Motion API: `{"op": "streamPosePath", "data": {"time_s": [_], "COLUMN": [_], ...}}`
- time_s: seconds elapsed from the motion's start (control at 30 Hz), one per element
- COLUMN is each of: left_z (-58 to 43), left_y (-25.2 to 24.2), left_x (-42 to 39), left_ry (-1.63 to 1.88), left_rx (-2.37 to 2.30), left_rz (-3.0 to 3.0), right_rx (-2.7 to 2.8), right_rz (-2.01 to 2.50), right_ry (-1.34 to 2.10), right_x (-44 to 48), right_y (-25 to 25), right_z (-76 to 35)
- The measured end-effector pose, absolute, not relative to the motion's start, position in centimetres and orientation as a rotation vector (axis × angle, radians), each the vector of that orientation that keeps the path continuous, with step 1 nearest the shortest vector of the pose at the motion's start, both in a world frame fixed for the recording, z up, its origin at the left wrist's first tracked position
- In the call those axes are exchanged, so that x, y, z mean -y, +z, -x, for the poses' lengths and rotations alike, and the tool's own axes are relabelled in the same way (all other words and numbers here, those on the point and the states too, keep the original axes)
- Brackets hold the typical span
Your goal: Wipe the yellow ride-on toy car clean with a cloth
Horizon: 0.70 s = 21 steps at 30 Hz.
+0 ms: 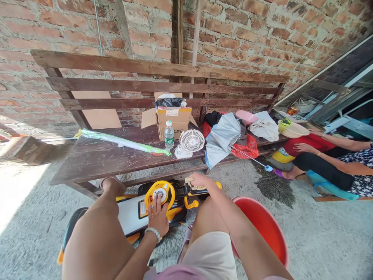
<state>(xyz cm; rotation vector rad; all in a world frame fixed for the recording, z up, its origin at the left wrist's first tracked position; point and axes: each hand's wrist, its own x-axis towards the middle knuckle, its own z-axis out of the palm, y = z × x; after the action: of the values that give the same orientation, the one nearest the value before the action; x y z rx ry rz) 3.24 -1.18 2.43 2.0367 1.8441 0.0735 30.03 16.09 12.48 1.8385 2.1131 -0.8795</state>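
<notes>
A yellow, black and white ride-on toy [131, 214] stands between my legs, partly hidden by them. My left hand [158, 217], a beaded bracelet at its wrist, lies on the toy's yellow steering wheel [171, 190], fingers stretched over its rim and reaching the hub. My right hand [199, 180] is closed on a beige cloth [189, 184], pressing it against the black and yellow arm at the toy's right end. A yellow lever-like part [192, 204] sticks out below that arm. On the right, a red basin [262, 225] stands on the floor, partly behind my right forearm.
A wooden bench [96, 155] behind the toy carries a bottle [169, 136], a white fan [192, 140], a cardboard box [174, 123], a long plastic-wrapped item [125, 143] and a half-folded umbrella [223, 136]. At the right sits another person [344, 163].
</notes>
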Motion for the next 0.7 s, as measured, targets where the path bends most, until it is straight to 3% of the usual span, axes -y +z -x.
{"op": "streamPosePath", "data": {"time_s": [0.4, 0.7], "left_z": [-3.5, -3.3], "left_y": [2.4, 2.6], "left_x": [1.3, 1.2], "left_ry": [0.095, 0.057], "left_rx": [-1.842, -1.840], "left_rz": [-2.026, -2.024], "right_rx": [-1.932, -2.150], "right_rz": [-1.977, -1.776], "right_ry": [-0.473, -0.712], "right_x": [-14.0, -15.8], "right_y": [13.2, 11.3], "right_z": [-37.4, -28.1]}}
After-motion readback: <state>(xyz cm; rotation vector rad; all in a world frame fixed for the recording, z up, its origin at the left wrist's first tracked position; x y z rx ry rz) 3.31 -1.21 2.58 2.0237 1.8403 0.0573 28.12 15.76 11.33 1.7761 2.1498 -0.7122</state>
